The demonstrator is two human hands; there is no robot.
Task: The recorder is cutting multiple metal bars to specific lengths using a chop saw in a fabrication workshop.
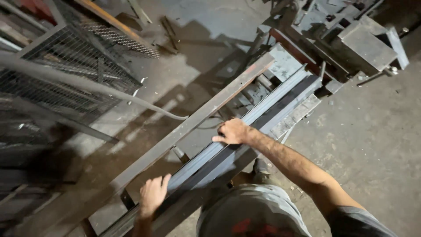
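My left grip (pixel 152 194) curled over the near end of the long steel channel (pixel 245 125), my right grip (pixel 232 131) clamped on its upper edge midway, its long axis running lower left to upper right toward the grey machine (pixel 366 46), a flat steel bar (pixel 193 123) lying parallel alongside, mesh racks (pixel 66 66) crowding the left, open concrete floor (pixel 372 131) to the right

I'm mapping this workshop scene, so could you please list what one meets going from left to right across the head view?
Wire-mesh cage → left hand → right hand on the long steel bars → grey machine.
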